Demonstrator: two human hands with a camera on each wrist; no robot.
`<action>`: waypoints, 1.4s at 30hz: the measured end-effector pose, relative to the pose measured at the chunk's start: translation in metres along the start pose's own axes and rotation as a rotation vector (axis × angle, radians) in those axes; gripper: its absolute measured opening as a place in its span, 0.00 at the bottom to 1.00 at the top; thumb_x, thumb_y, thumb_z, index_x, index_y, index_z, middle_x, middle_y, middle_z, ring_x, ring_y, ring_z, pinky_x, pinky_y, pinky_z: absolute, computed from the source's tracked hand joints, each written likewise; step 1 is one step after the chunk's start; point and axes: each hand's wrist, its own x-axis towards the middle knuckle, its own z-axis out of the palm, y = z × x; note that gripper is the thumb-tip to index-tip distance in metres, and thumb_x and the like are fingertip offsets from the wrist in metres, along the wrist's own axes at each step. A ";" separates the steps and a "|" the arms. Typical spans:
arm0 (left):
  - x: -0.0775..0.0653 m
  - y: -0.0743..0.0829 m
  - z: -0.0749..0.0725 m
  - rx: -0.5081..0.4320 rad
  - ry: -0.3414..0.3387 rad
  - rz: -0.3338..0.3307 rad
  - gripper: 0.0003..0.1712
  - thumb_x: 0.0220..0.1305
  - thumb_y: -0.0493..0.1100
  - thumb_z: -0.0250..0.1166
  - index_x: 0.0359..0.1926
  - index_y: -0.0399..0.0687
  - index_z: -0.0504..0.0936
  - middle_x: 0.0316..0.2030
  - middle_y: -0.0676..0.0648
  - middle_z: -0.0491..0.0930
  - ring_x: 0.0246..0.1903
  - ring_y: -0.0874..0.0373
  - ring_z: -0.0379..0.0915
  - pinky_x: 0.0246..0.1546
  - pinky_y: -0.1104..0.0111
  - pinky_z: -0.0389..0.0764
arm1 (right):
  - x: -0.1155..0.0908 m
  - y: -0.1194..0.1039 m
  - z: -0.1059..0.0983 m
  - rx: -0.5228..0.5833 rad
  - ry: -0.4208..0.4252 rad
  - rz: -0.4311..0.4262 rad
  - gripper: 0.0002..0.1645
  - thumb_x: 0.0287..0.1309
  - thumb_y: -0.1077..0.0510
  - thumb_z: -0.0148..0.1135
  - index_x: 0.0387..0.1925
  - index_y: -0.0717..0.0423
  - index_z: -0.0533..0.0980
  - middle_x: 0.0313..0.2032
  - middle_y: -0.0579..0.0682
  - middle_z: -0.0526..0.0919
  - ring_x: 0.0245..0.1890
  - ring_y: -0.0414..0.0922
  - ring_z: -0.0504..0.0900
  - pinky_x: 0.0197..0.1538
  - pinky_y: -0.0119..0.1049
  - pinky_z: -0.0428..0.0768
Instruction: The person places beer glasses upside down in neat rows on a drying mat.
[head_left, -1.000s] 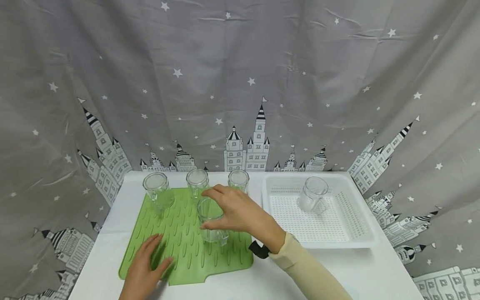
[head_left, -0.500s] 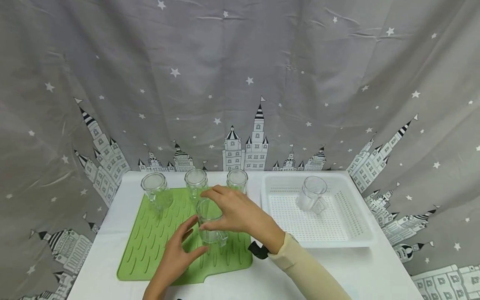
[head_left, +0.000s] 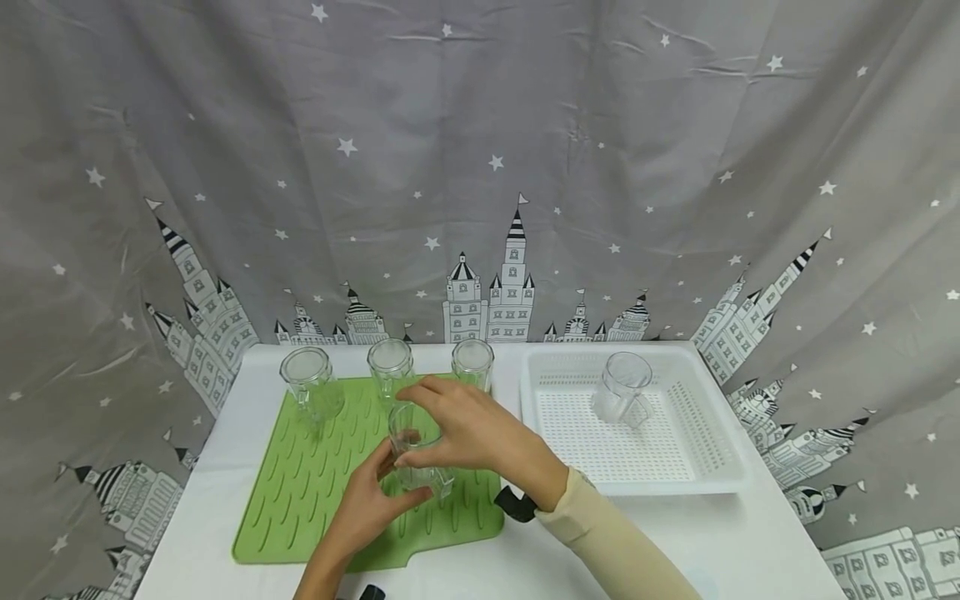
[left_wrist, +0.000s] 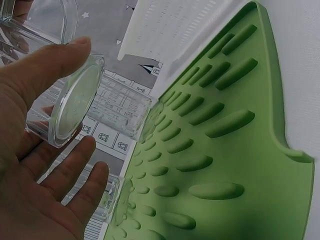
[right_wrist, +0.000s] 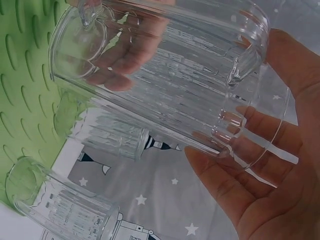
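Observation:
A clear glass mug (head_left: pixel 414 425) is in the air over the green draining mat (head_left: pixel 300 492), its round base (left_wrist: pixel 77 102) facing the mat in the left wrist view. My right hand (head_left: pixel 465 425) grips it around the rim from above, thumb on the near side. Lower down, my left hand (head_left: pixel 367 504) holds it near the base, with the thumb on one side and fingers behind. Through the glass, those left fingers (right_wrist: pixel 135 50) show in the right wrist view. The handle (head_left: pixel 442 482) points toward the front right.
Glass mugs stand along the mat's back edge: one at left (head_left: pixel 309 379), one in the middle (head_left: pixel 390 367), one at right (head_left: pixel 474 362). Right of the mat, a white perforated basket (head_left: pixel 637 487) holds another clear mug (head_left: pixel 622 387). A grey curtain (head_left: pixel 480 167) hangs behind.
My left hand has moved right and up from the mat's front left to the mug's lower part. My right hand has kept its grip on the mug, almost still.

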 end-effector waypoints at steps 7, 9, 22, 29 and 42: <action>0.000 0.000 -0.001 0.007 0.008 0.019 0.43 0.59 0.51 0.83 0.73 0.68 0.74 0.75 0.47 0.75 0.72 0.51 0.75 0.73 0.35 0.74 | -0.001 0.002 0.003 0.010 0.003 0.004 0.49 0.58 0.30 0.78 0.75 0.44 0.73 0.68 0.43 0.82 0.67 0.44 0.83 0.70 0.40 0.85; -0.001 0.000 -0.001 0.015 0.017 0.021 0.43 0.59 0.50 0.84 0.73 0.68 0.74 0.75 0.48 0.76 0.71 0.56 0.76 0.73 0.37 0.75 | -0.001 0.002 0.003 0.015 0.002 0.007 0.49 0.58 0.29 0.77 0.75 0.43 0.72 0.69 0.43 0.81 0.68 0.44 0.82 0.71 0.41 0.84; -0.006 0.010 -0.011 0.062 0.059 -0.023 0.50 0.57 0.51 0.85 0.77 0.53 0.72 0.74 0.42 0.76 0.72 0.35 0.74 0.72 0.32 0.74 | -0.011 0.014 -0.001 0.125 -0.018 0.045 0.49 0.67 0.28 0.67 0.80 0.42 0.66 0.76 0.45 0.74 0.77 0.48 0.74 0.77 0.52 0.78; -0.007 0.010 -0.016 0.089 0.074 -0.001 0.50 0.56 0.50 0.85 0.77 0.53 0.72 0.72 0.43 0.77 0.71 0.36 0.75 0.70 0.32 0.77 | -0.020 0.023 0.000 0.208 -0.020 0.076 0.49 0.68 0.28 0.66 0.82 0.39 0.63 0.78 0.44 0.71 0.75 0.47 0.76 0.75 0.52 0.81; -0.008 0.016 -0.020 0.120 0.089 0.016 0.48 0.54 0.49 0.87 0.74 0.59 0.75 0.66 0.48 0.81 0.64 0.44 0.79 0.63 0.44 0.82 | -0.034 0.038 0.004 0.349 -0.035 0.143 0.49 0.69 0.30 0.66 0.83 0.39 0.62 0.76 0.44 0.72 0.64 0.46 0.83 0.64 0.45 0.87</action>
